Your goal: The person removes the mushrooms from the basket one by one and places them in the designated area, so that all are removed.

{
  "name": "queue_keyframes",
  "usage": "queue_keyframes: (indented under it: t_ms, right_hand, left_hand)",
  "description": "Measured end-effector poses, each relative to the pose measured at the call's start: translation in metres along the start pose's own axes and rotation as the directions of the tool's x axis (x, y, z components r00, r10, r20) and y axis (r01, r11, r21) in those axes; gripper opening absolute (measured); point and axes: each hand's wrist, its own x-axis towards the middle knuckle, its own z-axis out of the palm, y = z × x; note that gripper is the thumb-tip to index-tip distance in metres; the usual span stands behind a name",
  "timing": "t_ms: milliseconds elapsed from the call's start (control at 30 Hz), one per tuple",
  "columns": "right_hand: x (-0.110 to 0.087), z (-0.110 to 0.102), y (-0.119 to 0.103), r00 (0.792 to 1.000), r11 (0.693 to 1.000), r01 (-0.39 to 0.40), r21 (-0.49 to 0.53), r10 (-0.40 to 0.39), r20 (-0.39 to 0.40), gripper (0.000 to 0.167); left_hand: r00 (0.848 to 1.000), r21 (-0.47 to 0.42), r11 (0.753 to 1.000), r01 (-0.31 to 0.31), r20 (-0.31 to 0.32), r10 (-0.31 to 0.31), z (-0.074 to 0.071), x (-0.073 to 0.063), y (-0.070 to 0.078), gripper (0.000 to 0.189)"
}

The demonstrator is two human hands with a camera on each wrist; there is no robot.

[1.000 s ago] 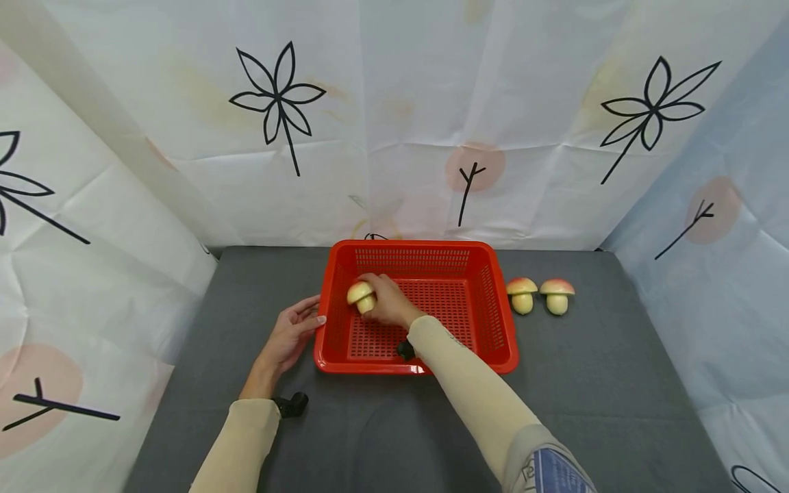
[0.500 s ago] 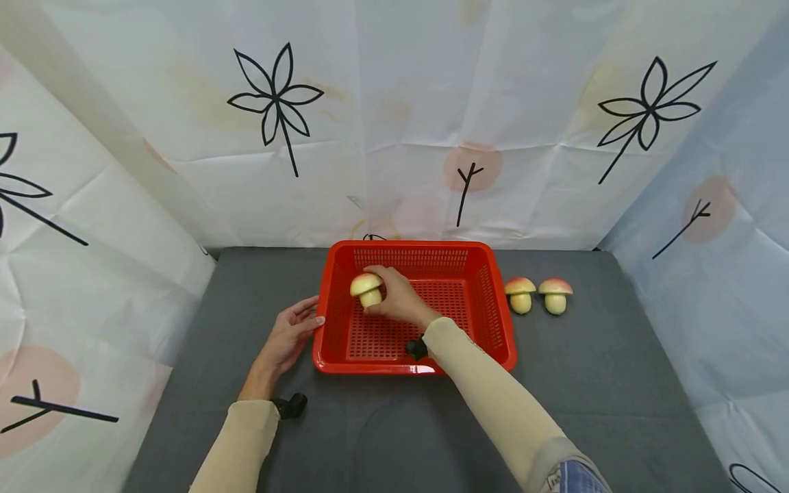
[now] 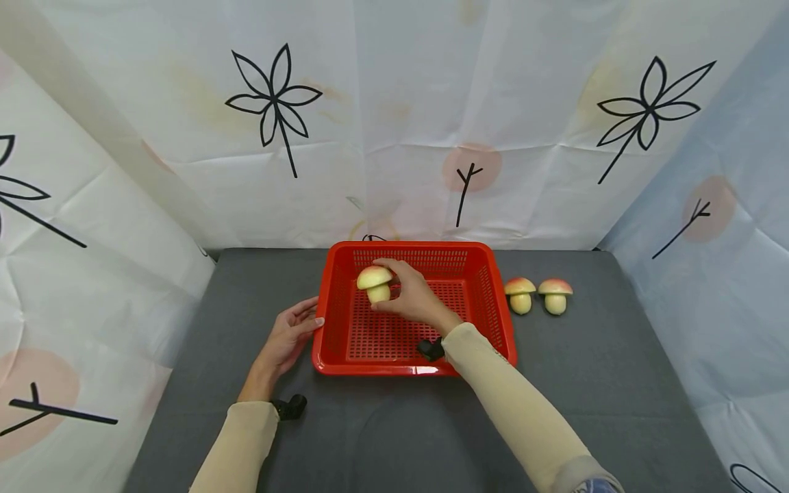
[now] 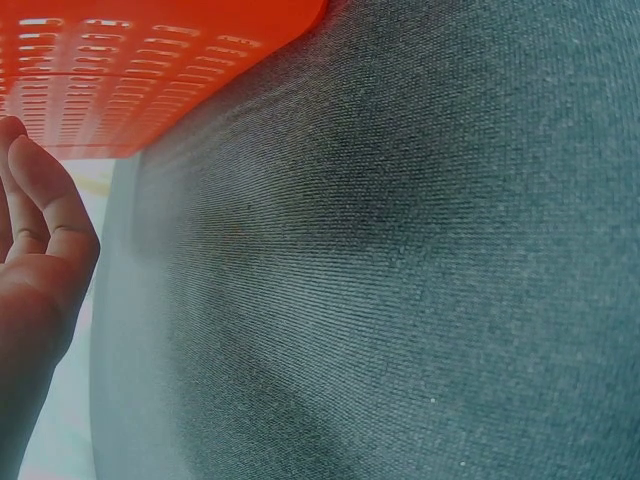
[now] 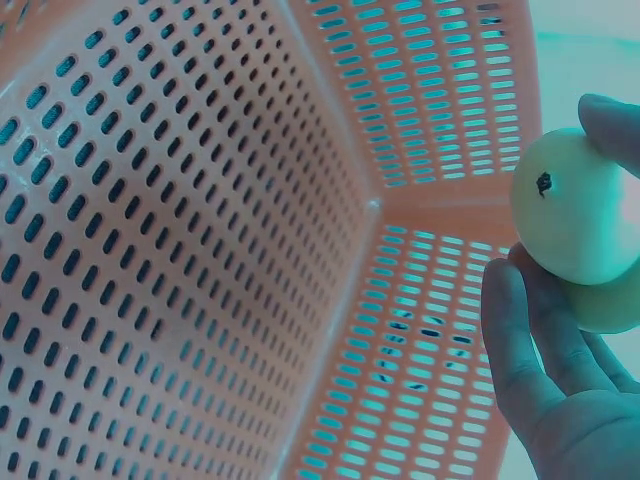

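Observation:
In the head view a toy mushroom [image 3: 374, 277] with a red-and-yellow cap and pale stem is up over the left half of the red plastic basket [image 3: 425, 370]. My right hand [image 3: 409, 294] pinches it between thumb and fingers, cap upward. The right wrist view shows the stem's end with a dark spot on the mushroom [image 5: 570, 215], fingers on one side and thumb on the other. Against the basket's left side, my left hand [image 3: 296, 335] touches the rim with fairly straight fingers. In the left wrist view these fingers [image 4: 50, 200] lie near the slotted outer wall.
Two more toy mushrooms, one nearer [image 3: 520, 296] and one farther from the basket [image 3: 555, 296], stand on the dark grey tabletop [image 3: 604, 383] at the right. White patterned curtains [image 3: 401, 123] enclose the back and sides. A small black camera is strapped to each wrist.
My right hand has lifted the mushroom from the basket's left part and moved it slightly right and upward. The left hand stays at the basket's left rim.

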Motion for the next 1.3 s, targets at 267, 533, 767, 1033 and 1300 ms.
queue_keyframes:
  t_ms: [267, 533, 767, 1033, 1300]
  right_hand:
    - [-0.014, -0.014, -0.006, 0.998, 0.998, 0.059, -0.001, -0.059, -0.028, 0.079]
    - [-0.027, -0.028, -0.006, 0.997, 0.997, 0.063, 0.039, -0.061, -0.055, 0.08]
    - [-0.042, -0.042, -0.003, 0.995, 0.997, 0.06, 0.044, -0.056, -0.08, 0.081]
    - [-0.058, -0.06, 0.007, 0.992, 0.998, 0.053, 0.027, -0.049, -0.12, 0.082]
    - [-0.072, -0.077, 0.013, 0.988, 0.999, 0.047, 0.027, -0.043, -0.146, 0.083]
  left_hand:
    - [1.0, 0.008, 1.0, 0.009, -0.007, -0.009, 0.001, -0.001, 0.002, 0.059]
    - [1.0, 0.018, 1.0, 0.004, -0.004, -0.004, 0.001, -0.001, 0.003, 0.058]
    - [1.0, 0.016, 1.0, 0.011, -0.003, -0.011, 0.002, -0.001, 0.003, 0.058]
    - [1.0, 0.014, 1.0, 0.011, -0.009, -0.011, 0.001, -0.001, 0.001, 0.059]
    - [1.0, 0.005, 1.0, 0.003, -0.007, -0.003, 0.002, 0.0, 0.0, 0.058]
